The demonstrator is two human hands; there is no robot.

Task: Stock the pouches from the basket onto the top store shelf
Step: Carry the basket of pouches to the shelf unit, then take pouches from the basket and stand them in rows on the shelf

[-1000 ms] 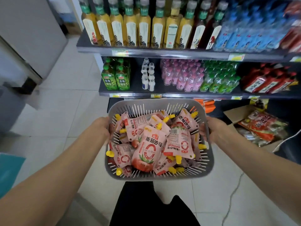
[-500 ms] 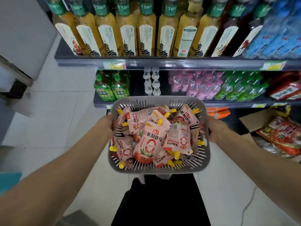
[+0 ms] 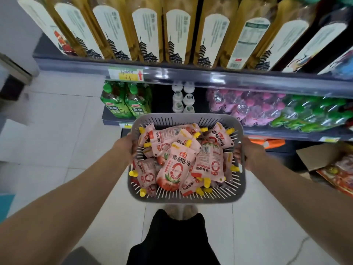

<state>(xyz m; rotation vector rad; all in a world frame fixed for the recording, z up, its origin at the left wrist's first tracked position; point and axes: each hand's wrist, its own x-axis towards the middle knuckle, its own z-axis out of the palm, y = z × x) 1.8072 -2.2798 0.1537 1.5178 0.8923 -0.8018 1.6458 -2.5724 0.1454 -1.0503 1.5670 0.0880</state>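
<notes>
Where the left hand (image 3: 124, 148) and right hand (image 3: 252, 153) grip the basket (image 3: 187, 197), its walls partly hide their fingers; between the grips, the top pouches (image 3: 175, 167) cover others beneath; beyond, tall bottles (image 3: 176, 35) are cropped above.

We look down on a grey slotted basket (image 3: 186, 197) heaped with pink pouches (image 3: 175, 167) with yellow caps. Our left hand (image 3: 125, 148) grips its left rim, our right hand (image 3: 250, 152) its right rim. Ahead stand yellow bottles (image 3: 177, 35) on a shelf (image 3: 191, 74); green bottles (image 3: 126, 100) sit below.
</notes>
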